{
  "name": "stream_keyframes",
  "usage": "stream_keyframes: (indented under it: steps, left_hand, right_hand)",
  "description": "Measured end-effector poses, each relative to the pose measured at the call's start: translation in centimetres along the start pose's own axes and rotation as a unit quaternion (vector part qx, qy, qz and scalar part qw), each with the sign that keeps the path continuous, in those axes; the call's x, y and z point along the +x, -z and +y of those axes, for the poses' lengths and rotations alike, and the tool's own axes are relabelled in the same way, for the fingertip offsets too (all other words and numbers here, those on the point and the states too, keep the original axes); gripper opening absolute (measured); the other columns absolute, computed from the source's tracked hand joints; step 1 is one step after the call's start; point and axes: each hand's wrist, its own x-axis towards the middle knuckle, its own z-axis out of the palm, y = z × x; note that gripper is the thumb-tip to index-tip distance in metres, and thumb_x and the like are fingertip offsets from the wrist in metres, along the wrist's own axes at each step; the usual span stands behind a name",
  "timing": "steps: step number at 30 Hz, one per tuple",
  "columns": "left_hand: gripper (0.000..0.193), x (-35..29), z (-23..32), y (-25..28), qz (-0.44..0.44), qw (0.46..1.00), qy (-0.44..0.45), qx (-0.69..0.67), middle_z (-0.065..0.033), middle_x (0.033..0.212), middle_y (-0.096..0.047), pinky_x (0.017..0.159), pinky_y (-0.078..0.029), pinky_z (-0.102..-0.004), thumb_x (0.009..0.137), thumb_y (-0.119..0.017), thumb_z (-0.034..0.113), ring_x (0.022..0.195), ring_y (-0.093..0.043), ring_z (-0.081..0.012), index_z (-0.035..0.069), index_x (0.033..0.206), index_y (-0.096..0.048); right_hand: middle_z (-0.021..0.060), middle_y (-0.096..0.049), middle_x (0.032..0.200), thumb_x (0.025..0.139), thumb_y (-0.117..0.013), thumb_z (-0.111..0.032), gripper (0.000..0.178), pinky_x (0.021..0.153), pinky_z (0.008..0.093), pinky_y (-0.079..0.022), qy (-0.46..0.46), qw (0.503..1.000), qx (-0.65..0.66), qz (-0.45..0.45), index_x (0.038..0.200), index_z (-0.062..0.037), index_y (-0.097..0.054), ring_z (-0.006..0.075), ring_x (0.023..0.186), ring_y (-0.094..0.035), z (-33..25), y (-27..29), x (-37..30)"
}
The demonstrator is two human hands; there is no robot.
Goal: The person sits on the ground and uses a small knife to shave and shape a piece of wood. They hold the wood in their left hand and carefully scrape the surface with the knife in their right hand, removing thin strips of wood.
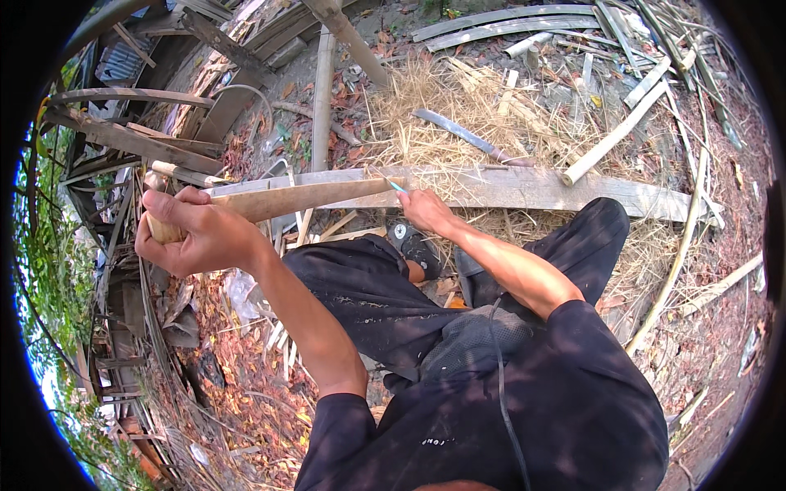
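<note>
left hand (196,237) clenched round bamboo slat (303,199) end | right hand (426,210) gripping blue pen (393,185) at slat | plank (532,188) beneath

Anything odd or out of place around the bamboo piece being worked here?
One thing: a long curved metal blade lies loose on the dry straw beyond the grey wooden plank, among scattered bamboo offcuts. The left hand grips the tan bamboo strip; the right hand holds a small blue-handled tool at its tip.
</note>
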Motion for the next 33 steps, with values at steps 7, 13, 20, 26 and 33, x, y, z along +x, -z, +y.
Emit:
stream_keyframes:
  steps: [7, 13, 20, 26, 33]
  left_hand:
    - [0.025, -0.3, 0.5, -0.2, -0.014, 1.000, 0.001, -0.020, -0.0094, 0.062, -0.052, 0.038, -0.037, -0.0204, 0.091, -0.058, 0.018, 0.044, -0.046, -0.0098, -0.001, 0.087, -0.042]
    - [0.025, -0.4, 0.9, -0.3, -0.015, 1.000, -0.003, -0.025, -0.0094, 0.062, -0.052, 0.038, -0.037, -0.0202, 0.091, -0.059, 0.017, 0.044, -0.045, -0.0093, -0.001, 0.087, -0.042]
    - [0.025, 0.2, -0.1, 0.5, -0.026, 0.998, -0.001, -0.050, -0.0092, 0.061, -0.051, 0.039, -0.037, -0.0215, 0.090, -0.059, 0.017, 0.044, -0.045, -0.0101, -0.001, 0.087, -0.042]
    - [0.023, -0.3, 1.3, 0.5, -0.050, 0.996, 0.005, -0.079, -0.0068, 0.055, -0.048, 0.040, -0.036, -0.0201, 0.092, -0.057, 0.018, 0.043, -0.044, -0.0090, 0.001, 0.087, -0.042]
    - [0.024, -0.5, 1.9, -0.1, -0.073, 0.990, -0.043, -0.117, -0.0047, 0.050, -0.045, 0.039, -0.034, -0.0192, 0.091, -0.058, 0.019, 0.041, -0.042, -0.0082, 0.002, 0.086, -0.041]
  right_hand:
    - [0.0323, -0.059, 0.078, 0.095, -0.035, -0.036, 0.053, 0.077, 0.0499, -0.045, -0.017, 1.000, -0.008, 0.023, 0.085, 0.0093, -0.062, 0.0459, 0.082, -0.059, -0.3, -0.5, 0.0]
    - [0.0324, -0.056, 0.074, 0.096, -0.033, -0.037, 0.053, 0.072, 0.0531, -0.043, 0.050, 0.997, 0.035, 0.052, 0.082, 0.0063, -0.060, 0.0493, 0.075, -0.055, -0.5, -0.4, -1.7]
    - [0.0341, -0.057, 0.071, 0.096, -0.032, -0.040, 0.056, 0.075, 0.0534, -0.044, 0.037, 0.999, 0.025, -0.002, 0.084, 0.0063, -0.061, 0.0490, 0.077, -0.058, -2.3, 0.5, -2.0]
    - [0.0322, -0.061, 0.086, 0.095, -0.034, -0.041, 0.056, 0.081, 0.0504, -0.046, -0.022, 0.998, -0.026, 0.049, 0.089, 0.0059, -0.063, 0.0469, 0.088, -0.059, 0.9, -2.0, -0.6]
    - [0.0314, -0.061, 0.085, 0.094, -0.034, -0.040, 0.056, 0.079, 0.0490, -0.047, -0.020, 0.991, -0.068, 0.113, 0.092, 0.0086, -0.062, 0.0466, 0.084, -0.059, 10.3, -3.8, 1.4]
